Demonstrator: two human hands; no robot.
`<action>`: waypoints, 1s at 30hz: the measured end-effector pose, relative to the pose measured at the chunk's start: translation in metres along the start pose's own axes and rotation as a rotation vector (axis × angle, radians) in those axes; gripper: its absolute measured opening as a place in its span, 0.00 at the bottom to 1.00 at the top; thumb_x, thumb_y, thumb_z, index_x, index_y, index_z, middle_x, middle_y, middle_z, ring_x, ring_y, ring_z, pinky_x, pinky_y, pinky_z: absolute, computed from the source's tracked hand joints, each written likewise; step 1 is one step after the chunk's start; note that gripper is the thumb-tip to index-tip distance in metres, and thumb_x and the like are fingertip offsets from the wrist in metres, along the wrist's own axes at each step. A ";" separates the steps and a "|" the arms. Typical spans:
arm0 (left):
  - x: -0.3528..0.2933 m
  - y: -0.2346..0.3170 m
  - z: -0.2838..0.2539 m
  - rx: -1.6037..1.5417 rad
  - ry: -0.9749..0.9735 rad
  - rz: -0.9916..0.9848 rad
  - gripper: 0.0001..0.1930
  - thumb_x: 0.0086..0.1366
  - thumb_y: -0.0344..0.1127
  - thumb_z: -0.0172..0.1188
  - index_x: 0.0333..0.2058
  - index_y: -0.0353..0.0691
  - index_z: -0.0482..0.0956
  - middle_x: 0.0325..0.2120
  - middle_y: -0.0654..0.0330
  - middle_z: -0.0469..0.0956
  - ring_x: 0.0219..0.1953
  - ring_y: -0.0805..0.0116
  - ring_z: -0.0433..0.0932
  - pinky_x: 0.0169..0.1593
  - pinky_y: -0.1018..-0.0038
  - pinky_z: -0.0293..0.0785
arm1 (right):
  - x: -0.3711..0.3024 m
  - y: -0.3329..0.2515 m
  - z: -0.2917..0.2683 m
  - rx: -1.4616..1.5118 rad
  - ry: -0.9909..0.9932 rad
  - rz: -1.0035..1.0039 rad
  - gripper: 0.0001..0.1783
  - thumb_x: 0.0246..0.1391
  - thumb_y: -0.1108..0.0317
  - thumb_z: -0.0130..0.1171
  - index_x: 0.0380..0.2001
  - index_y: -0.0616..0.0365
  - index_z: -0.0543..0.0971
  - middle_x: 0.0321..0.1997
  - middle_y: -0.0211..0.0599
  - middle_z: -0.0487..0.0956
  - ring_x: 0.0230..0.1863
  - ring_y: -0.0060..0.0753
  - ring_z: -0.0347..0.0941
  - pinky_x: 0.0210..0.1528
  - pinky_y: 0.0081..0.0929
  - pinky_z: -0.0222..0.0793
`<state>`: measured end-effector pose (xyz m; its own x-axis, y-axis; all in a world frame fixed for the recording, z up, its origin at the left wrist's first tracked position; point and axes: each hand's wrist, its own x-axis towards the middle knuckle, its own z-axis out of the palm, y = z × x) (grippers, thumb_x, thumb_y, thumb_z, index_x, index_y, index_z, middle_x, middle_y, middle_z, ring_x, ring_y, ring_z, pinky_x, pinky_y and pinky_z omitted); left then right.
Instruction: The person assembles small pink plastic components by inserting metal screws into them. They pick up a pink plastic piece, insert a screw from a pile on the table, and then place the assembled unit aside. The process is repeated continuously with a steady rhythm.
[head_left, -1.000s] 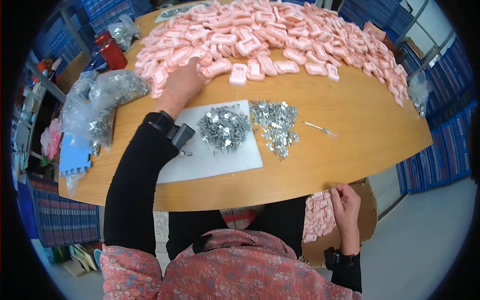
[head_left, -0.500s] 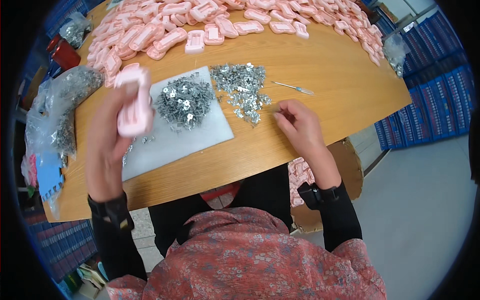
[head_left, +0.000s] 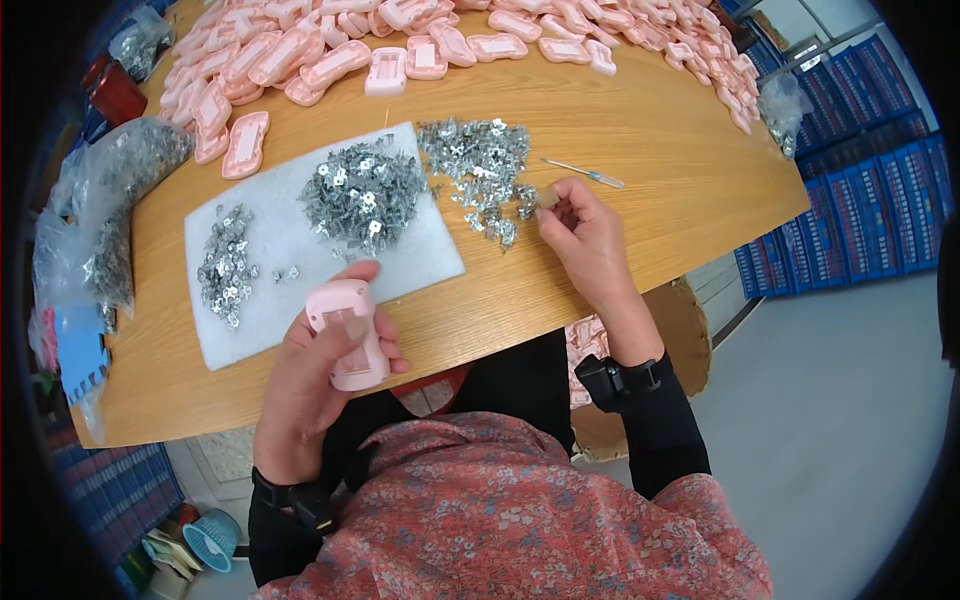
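bench: round wooden bench [head_left: 640, 130] carried everything within arm's reach
pink pile: pink casings [head_left: 330, 60] heaped along the far edge, likely stock
white mat: white mat [head_left: 290, 250] kept the metal clips [head_left: 362, 195] together
left hand: left hand [head_left: 315, 375] closed round one pink casing [head_left: 345, 330], near bench edge, open face up
right hand: right hand [head_left: 585, 235] pinched at the loose clips [head_left: 480, 170], fingertips together
screwdriver: small screwdriver [head_left: 583, 173] lay just beyond

Wooden table [head_left: 640, 120] — white mat [head_left: 300, 270], pink casings [head_left: 330, 60], metal clips [head_left: 480, 160], screwdriver [head_left: 585, 173].
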<state>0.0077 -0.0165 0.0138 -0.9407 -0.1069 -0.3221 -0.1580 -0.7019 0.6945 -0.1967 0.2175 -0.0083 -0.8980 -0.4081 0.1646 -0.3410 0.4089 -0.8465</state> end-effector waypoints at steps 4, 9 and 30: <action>0.007 -0.009 0.007 0.127 -0.012 -0.061 0.24 0.63 0.32 0.61 0.57 0.36 0.69 0.32 0.56 0.79 0.33 0.67 0.80 0.38 0.67 0.82 | -0.005 -0.010 -0.006 -0.228 0.031 -0.048 0.09 0.50 0.78 0.63 0.36 0.60 0.77 0.29 0.39 0.78 0.30 0.31 0.75 0.36 0.26 0.73; 0.018 -0.010 0.027 0.160 -0.004 -0.089 0.21 0.63 0.29 0.61 0.55 0.36 0.70 0.32 0.56 0.81 0.34 0.68 0.81 0.39 0.71 0.80 | -0.003 -0.006 -0.005 -0.063 0.018 -0.017 0.08 0.51 0.77 0.64 0.35 0.61 0.78 0.28 0.33 0.77 0.30 0.25 0.73 0.36 0.23 0.71; 0.047 -0.013 0.038 -0.138 -0.200 -0.342 0.25 0.64 0.33 0.64 0.58 0.37 0.68 0.37 0.56 0.80 0.36 0.68 0.81 0.41 0.68 0.83 | -0.038 -0.053 0.009 0.298 -0.296 -0.207 0.10 0.50 0.77 0.65 0.35 0.59 0.76 0.30 0.29 0.76 0.33 0.26 0.74 0.38 0.25 0.70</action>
<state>-0.0454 0.0147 0.0142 -0.8828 0.2784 -0.3784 -0.4428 -0.7623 0.4722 -0.1416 0.2039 0.0259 -0.6867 -0.6893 0.2307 -0.3709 0.0593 -0.9268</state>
